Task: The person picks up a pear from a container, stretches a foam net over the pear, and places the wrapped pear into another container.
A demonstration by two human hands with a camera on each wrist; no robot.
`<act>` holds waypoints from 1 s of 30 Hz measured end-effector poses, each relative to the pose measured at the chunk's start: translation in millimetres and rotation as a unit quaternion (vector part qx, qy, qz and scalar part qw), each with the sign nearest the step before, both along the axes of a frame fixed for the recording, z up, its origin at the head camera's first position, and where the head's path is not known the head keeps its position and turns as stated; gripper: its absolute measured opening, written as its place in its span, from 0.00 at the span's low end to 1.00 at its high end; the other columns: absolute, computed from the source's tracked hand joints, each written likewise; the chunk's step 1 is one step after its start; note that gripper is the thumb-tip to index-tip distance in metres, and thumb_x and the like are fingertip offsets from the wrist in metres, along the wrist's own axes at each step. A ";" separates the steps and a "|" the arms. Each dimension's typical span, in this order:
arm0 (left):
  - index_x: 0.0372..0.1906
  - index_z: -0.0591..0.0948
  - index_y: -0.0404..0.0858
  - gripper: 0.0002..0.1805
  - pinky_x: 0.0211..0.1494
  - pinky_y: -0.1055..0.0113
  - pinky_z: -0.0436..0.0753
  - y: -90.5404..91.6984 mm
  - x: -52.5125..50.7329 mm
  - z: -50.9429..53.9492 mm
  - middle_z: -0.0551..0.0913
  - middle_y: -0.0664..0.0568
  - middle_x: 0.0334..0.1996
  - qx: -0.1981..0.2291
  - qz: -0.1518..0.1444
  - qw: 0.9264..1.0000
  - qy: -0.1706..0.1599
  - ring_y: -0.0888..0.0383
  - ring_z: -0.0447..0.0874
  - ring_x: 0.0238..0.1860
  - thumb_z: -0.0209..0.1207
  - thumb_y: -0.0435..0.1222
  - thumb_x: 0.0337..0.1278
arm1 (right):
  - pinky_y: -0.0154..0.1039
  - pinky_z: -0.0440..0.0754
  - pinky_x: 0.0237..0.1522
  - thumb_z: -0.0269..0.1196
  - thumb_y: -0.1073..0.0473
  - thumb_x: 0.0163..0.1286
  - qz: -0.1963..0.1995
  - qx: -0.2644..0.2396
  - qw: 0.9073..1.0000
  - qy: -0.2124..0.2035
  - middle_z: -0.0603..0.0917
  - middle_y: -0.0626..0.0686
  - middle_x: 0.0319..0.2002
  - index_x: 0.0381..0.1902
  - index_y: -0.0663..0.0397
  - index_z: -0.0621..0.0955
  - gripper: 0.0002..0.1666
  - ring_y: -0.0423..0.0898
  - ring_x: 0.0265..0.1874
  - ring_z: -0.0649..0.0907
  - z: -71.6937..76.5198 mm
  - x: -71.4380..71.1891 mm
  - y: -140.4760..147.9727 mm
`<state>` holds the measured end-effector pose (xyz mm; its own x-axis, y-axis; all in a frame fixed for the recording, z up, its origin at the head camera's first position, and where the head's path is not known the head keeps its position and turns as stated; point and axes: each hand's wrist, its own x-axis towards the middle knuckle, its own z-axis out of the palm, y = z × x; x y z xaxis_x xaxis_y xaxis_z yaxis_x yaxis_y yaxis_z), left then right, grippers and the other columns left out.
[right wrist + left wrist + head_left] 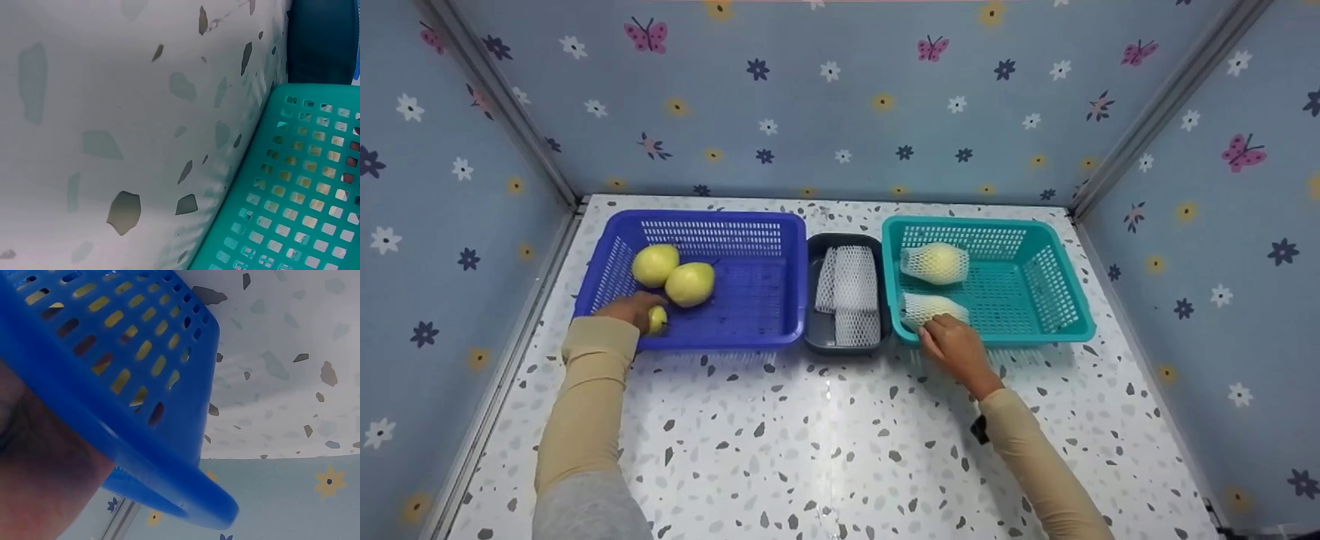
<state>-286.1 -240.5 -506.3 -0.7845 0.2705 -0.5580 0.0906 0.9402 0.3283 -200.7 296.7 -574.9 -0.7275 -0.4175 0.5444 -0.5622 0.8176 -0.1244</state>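
Inside the blue basket (750,304), the left hand (628,308) curls round a fruit (658,320)

The head camera looks forward and down over the blue basket (750,296); the left-wrist one, very near, shares its wall; the right-wrist one looks from its right.

Left basket (750,300): 3 fruits (690,284). Middle tray (823,330): net sleeves (856,277). Right basket (997,300): 2 netted fruits (936,263).
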 end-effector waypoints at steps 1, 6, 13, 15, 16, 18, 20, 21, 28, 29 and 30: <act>0.67 0.64 0.31 0.28 0.61 0.35 0.61 0.3 1.9 -0.6 0.59 0.25 0.64 -0.001 -0.004 1.000 0.012 0.25 0.56 0.62 0.48 0.23 0.61 | 0.43 0.70 0.21 0.57 0.58 0.69 0.001 0.001 1.000 0.000 0.72 0.50 0.22 0.22 0.52 0.74 0.14 0.46 0.20 0.72 -0.1 0.2 -0.3; 0.62 0.70 0.31 0.24 0.55 0.33 0.65 1.3 9.0 -4.2 0.67 0.25 0.56 -0.001 -0.009 0.997 0.078 0.23 0.59 0.58 0.49 0.23 0.59 | 0.43 0.69 0.21 0.58 0.58 0.68 -0.002 -0.003 1.000 -0.009 0.72 0.50 0.21 0.22 0.53 0.75 0.14 0.47 0.20 0.71 2.3 1.1 -2.8; 0.59 0.72 0.31 0.21 0.51 0.33 0.68 0.1 8.5 -11.7 0.69 0.26 0.52 0.001 -0.011 0.992 0.126 0.22 0.60 0.56 0.49 0.22 0.59 | 0.43 0.70 0.22 0.62 0.61 0.64 -0.020 -0.003 0.999 -0.024 0.72 0.50 0.21 0.22 0.54 0.76 0.11 0.47 0.20 0.71 2.5 1.6 -3.6; 0.59 0.72 0.31 0.21 0.52 0.33 0.67 -0.5 8.1 -13.0 0.69 0.26 0.52 0.005 -0.008 0.992 0.128 0.22 0.60 0.56 0.51 0.24 0.60 | 0.42 0.70 0.22 0.63 0.62 0.64 -0.024 -0.006 0.999 -0.025 0.72 0.50 0.21 0.22 0.54 0.75 0.11 0.47 0.20 0.71 2.1 1.7 -3.6; 0.60 0.72 0.31 0.21 0.52 0.32 0.67 -1.1 8.0 -13.4 0.69 0.26 0.52 0.007 -0.006 0.992 0.129 0.22 0.60 0.56 0.52 0.25 0.60 | 0.43 0.70 0.22 0.63 0.62 0.64 -0.024 -0.007 0.999 -0.025 0.72 0.50 0.21 0.22 0.55 0.76 0.11 0.47 0.20 0.71 1.8 1.8 -3.6; 0.59 0.72 0.31 0.22 0.52 0.33 0.67 -1.9 8.6 -13.1 0.68 0.27 0.52 0.010 -0.001 0.992 0.129 0.23 0.61 0.55 0.54 0.28 0.59 | 0.43 0.70 0.22 0.63 0.62 0.64 -0.023 -0.008 0.999 -0.025 0.72 0.50 0.21 0.22 0.55 0.76 0.11 0.47 0.20 0.71 1.0 2.2 -3.9; 0.60 0.72 0.32 0.22 0.52 0.33 0.68 -2.9 9.5 -10.5 0.68 0.27 0.53 0.018 0.004 0.992 0.127 0.25 0.62 0.55 0.54 0.29 0.59 | 0.43 0.71 0.22 0.62 0.61 0.64 -0.022 -0.003 1.000 -0.020 0.73 0.50 0.21 0.22 0.55 0.76 0.11 0.47 0.21 0.72 0.2 1.8 -4.0; 0.60 0.72 0.32 0.22 0.52 0.34 0.67 -3.6 9.9 -9.0 0.68 0.28 0.53 0.024 0.006 0.992 0.126 0.25 0.61 0.55 0.54 0.29 0.59 | 0.43 0.71 0.22 0.62 0.61 0.65 -0.022 0.000 1.000 -0.018 0.73 0.51 0.21 0.22 0.54 0.75 0.12 0.47 0.20 0.72 -0.3 1.6 -4.0; 0.61 0.68 0.29 0.24 0.63 0.34 0.53 -9.1 10.6 1.2 0.64 0.26 0.60 0.063 -0.019 0.989 0.131 0.27 0.56 0.62 0.55 0.32 0.61 | 0.42 0.70 0.21 0.61 0.61 0.65 -0.024 -0.005 0.999 -0.020 0.72 0.50 0.22 0.22 0.55 0.76 0.12 0.47 0.20 0.71 0.4 1.6 -4.5; 0.61 0.68 0.28 0.24 0.64 0.34 0.51 -9.9 10.8 2.2 0.64 0.26 0.60 0.068 -0.025 0.988 0.135 0.27 0.55 0.63 0.55 0.31 0.61 | 0.42 0.70 0.22 0.61 0.61 0.66 -0.025 -0.005 0.999 -0.023 0.72 0.50 0.22 0.22 0.55 0.76 0.12 0.47 0.20 0.71 0.3 1.4 -4.4; 0.61 0.68 0.27 0.24 0.65 0.35 0.49 -11.0 10.9 2.7 0.64 0.26 0.60 0.075 -0.029 0.987 0.141 0.28 0.56 0.63 0.56 0.31 0.60 | 0.42 0.70 0.22 0.60 0.61 0.66 -0.025 -0.004 0.999 -0.024 0.72 0.51 0.22 0.22 0.55 0.76 0.12 0.47 0.20 0.71 0.0 1.1 -4.2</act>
